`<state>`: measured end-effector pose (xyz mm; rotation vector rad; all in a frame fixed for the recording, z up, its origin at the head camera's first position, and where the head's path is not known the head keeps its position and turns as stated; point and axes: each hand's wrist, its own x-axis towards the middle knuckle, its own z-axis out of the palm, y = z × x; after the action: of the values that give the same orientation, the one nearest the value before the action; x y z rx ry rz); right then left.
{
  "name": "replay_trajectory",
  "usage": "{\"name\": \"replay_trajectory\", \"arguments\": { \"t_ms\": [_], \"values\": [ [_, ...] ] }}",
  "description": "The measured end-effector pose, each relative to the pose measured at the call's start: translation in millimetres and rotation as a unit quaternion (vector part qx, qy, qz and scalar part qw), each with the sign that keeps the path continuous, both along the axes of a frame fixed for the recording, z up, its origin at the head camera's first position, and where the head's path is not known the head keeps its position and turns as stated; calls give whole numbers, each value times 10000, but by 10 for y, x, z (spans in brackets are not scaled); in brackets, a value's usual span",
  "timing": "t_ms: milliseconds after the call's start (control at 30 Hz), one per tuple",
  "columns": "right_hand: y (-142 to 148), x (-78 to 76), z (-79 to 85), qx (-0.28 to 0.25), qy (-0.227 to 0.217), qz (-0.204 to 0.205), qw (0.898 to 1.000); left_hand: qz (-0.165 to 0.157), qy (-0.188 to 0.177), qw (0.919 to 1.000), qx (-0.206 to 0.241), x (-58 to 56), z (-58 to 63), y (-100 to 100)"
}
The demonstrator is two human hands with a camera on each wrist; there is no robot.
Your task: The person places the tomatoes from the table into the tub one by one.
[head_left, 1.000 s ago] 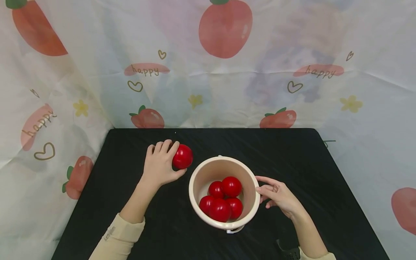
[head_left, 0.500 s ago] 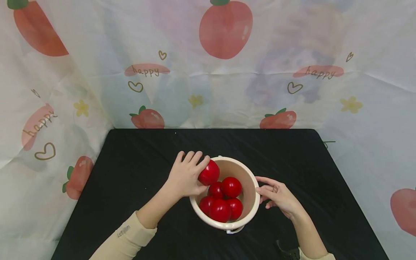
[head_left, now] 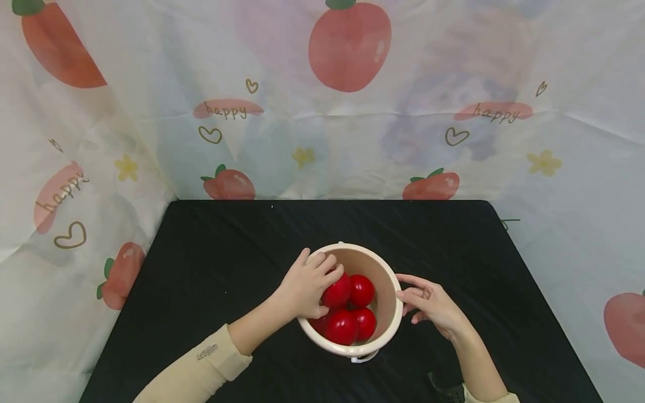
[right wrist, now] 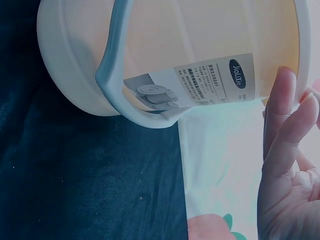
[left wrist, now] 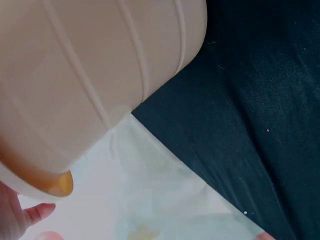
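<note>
A cream bucket (head_left: 368,260) stands on the black table, with several glossy red balls (head_left: 341,328) grouped at its bottom. My left hand (head_left: 304,288) reaches over the bucket's left rim and grips another red ball (head_left: 336,291) inside, fingers and thumb curled round it. This ball partly hides the ones behind and below it. In the left wrist view, the bucket's outer wall (left wrist: 100,60) fills the upper left. My right hand (head_left: 428,302) touches the bucket's right side, with index finger and thumb extended at the rim. The right wrist view shows its fingertips (right wrist: 284,80) at the rim.
The bucket's handle (right wrist: 112,70) hangs down its outside, near a printed label (right wrist: 215,80). A black table cover (head_left: 211,235) lies beneath. Behind and to the sides hangs a pale cloth (head_left: 282,67) printed with fruit. A dark strap (head_left: 448,392) shows at the right wrist.
My left hand has carried the red ball rightward from beside the bucket, over the rim and down among the others. My right hand and the bucket have stayed put.
</note>
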<state>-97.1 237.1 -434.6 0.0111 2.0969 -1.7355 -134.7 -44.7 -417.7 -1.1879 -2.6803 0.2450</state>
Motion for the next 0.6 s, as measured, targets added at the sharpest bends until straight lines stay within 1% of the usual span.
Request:
{"name": "replay_trajectory", "arguments": {
  "t_ms": [167, 267, 433, 600],
  "values": [
    [-4, 6, 9, -2, -20, -23, 10000, -46, 40, 9991, -416, 8, -38, 57],
    [-8, 11, 15, -9, -16, -18, 10000, 3, 43, 9969, -781, 6, -55, 80],
    [-10, 18, 21, -49, 16, 6, 10000, 163, 28, 9901, -1396, -3, -67, 110],
    [-12, 11, 11, -83, -22, -50, 10000, 310, 80, 9826, -1830, -7, -78, 138]
  ]
}}
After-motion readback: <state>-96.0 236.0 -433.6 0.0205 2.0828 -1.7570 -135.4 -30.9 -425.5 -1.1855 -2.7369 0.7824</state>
